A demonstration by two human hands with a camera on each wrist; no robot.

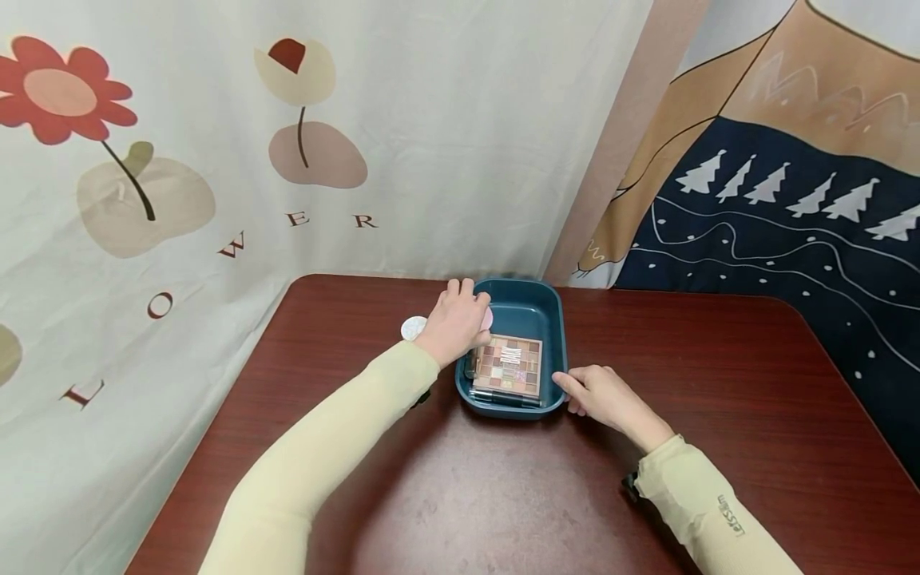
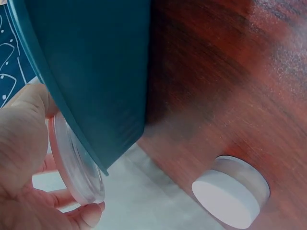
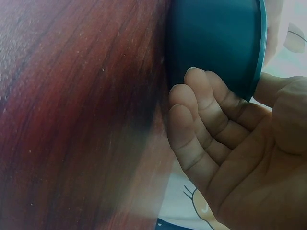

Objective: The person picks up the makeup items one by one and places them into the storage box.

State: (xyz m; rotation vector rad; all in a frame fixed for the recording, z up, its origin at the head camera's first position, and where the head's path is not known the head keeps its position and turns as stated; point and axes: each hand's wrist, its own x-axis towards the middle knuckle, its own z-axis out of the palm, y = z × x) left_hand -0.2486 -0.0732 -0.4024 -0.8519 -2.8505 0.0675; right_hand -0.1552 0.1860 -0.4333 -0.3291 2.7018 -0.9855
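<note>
A teal tray (image 1: 528, 319) holds a palette with many colour squares (image 1: 509, 366), a dark pen-like item (image 1: 506, 397) along its near side and a small dark item at its left. My left hand (image 1: 456, 321) grips a round clear container with a pink lid (image 2: 72, 160) at the tray's left rim (image 2: 53, 91). At the tray's near right corner is my right hand (image 1: 602, 394), its thumb on the rim and its fingers against the outer wall (image 3: 216, 43).
A round white-lidded jar (image 1: 413, 327) stands on the dark red table (image 1: 345, 319), left of the tray; the left wrist view shows it too (image 2: 230, 191). Printed curtains (image 1: 446, 160) hang behind the table's back edge.
</note>
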